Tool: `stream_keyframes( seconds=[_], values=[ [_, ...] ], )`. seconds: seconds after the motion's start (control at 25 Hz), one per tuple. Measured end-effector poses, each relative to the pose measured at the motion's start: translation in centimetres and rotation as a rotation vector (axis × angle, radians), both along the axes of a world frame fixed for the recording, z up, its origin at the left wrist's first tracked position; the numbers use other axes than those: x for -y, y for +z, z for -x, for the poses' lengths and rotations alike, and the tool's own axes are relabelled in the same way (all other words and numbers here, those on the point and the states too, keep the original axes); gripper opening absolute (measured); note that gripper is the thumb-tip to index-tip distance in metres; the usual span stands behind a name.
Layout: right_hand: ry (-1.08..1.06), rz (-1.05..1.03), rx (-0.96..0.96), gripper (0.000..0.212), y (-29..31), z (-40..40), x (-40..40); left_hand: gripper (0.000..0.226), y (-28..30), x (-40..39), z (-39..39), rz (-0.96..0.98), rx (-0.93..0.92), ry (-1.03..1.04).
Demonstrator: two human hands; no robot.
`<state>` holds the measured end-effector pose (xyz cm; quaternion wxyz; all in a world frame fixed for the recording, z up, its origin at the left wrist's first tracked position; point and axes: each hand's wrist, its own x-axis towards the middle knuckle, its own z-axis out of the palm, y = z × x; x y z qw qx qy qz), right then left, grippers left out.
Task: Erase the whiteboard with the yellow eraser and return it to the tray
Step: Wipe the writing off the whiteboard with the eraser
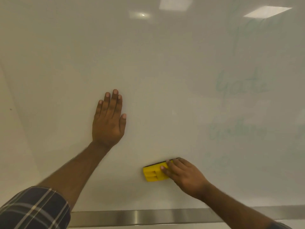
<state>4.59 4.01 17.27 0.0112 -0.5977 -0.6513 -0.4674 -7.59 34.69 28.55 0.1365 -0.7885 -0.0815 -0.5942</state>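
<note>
Left hand (109,120) lay flat on the whiteboard (165,63), fingers straight toward 12 o'clock. At its 4 o'clock, right hand (183,176) gripped yellow eraser (152,173) against board, above metal tray (132,218). Faint green writing (239,85) sat at 2 o'clock

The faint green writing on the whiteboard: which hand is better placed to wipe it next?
Right. The right hand already holds the yellow eraser, nearer the green writing; the left hand lies flat, far left.
</note>
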Motion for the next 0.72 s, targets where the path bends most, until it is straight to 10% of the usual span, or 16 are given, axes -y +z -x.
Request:
stream_keyframes(
  seconds=[0.32,0.72],
  values=[
    [0.000,-0.373,-0.219,0.049,5.8,0.3,-4.5,0.062,0.0,-0.4,0.1,-0.015,0.013,0.015],
    [-0.042,-0.101,0.007,0.052,-1.6,-2.8,2.5,0.062,-0.6,-1.0,0.3,-0.022,0.008,0.026]
  ],
)
